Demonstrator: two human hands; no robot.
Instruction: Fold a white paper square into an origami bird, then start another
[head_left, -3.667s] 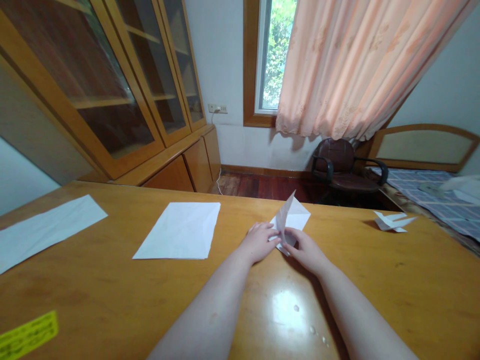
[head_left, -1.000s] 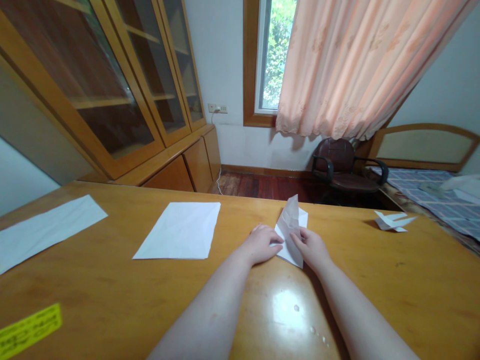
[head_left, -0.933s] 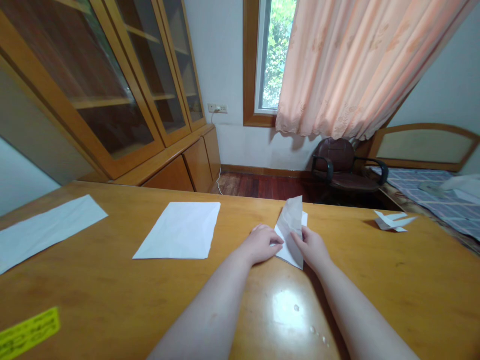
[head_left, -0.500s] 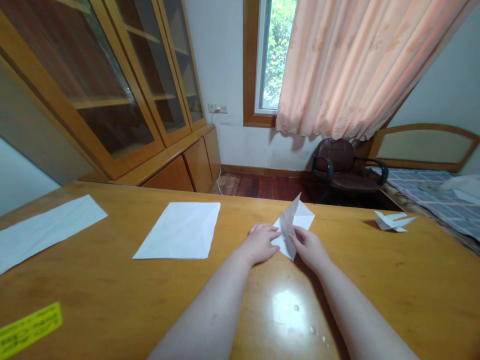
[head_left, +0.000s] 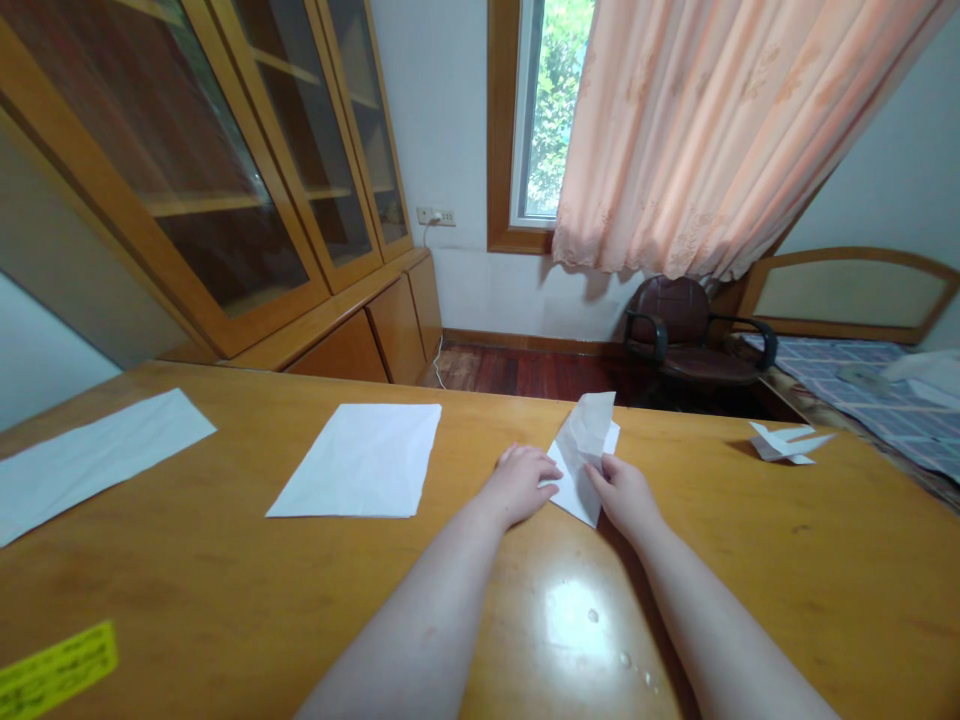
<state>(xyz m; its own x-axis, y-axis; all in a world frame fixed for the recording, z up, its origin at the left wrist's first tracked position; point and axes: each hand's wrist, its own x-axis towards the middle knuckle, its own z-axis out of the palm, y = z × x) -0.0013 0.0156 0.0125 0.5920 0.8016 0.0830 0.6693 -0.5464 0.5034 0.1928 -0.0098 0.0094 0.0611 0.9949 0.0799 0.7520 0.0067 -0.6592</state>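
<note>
A partly folded sheet of white paper (head_left: 582, 455) lies near the far edge of the table, one flap raised and leaning right. My right hand (head_left: 626, 495) pinches the right side of this flap between thumb and fingers. At the paper's left corner, my left hand (head_left: 523, 483) presses with bent fingers and holds it against the tabletop. Part of the paper under the raised flap is hidden. To the right stands a small folded white paper figure (head_left: 784, 443) with pointed ends, touched by neither hand.
A squarish stack of white paper (head_left: 360, 462) lies left of my hands on the wooden table (head_left: 247, 620). Farther left is a long paper strip (head_left: 105, 462). A yellow label (head_left: 58, 668) sits at the lower left. An armchair (head_left: 679, 330) stands beyond the table.
The upright flap has swung over to the right, showing more of its broad face. My right hand has shifted slightly right with it; my left hand stays at the paper's corner.
</note>
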